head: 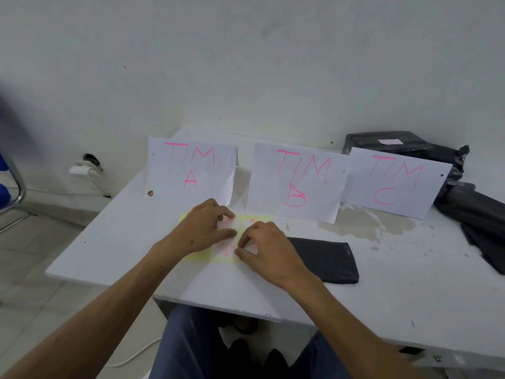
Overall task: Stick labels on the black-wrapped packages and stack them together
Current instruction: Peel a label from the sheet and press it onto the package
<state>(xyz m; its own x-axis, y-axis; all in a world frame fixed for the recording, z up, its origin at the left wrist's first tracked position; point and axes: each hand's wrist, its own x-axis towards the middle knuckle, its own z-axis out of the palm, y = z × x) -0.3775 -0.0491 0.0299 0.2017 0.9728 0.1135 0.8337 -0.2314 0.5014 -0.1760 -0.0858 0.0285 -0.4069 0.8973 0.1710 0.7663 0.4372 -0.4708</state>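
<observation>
A yellow label sheet with white stickers marked in pink lies on the white table in front of me. My left hand rests on the sheet and pinches a sticker between thumb and fingers. My right hand pinches at the edge of another sticker on the sheet's right part. A flat black-wrapped package lies just right of my right hand. More black-wrapped packages are piled at the table's right end, and one at the back carries a pale label.
Three white papers stand along the back of the table: "TIM A", "TIM B", "TIM C". A wall is behind them. A blue chair is at the far left. My knees are under the table's front edge.
</observation>
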